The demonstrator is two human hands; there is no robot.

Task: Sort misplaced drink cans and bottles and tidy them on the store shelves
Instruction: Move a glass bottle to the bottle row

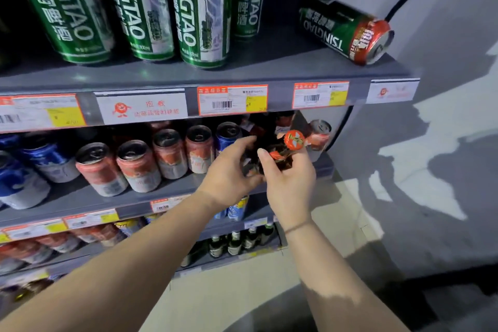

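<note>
A dark glass bottle (283, 156) with an orange cap sits at the right end of the middle shelf (175, 188). My right hand (289, 183) grips its neck and shoulder from the front. My left hand (229, 175) curls round the left side of the bottle's dark body, thumb stretched up toward the cans. Pink and blue cans (137, 167) stand in a row on the same shelf, left of my hands. One green Tsingtao can (347, 32) lies on its side at the right end of the top shelf (269, 67).
Tall green Tsingtao cans (202, 8) stand upright along the top shelf. Price tags (231, 100) line the shelf fronts. Lower shelves hold more cans and small dark bottles (237, 242). A grey wall and pale floor (404, 170) lie right of the shelving.
</note>
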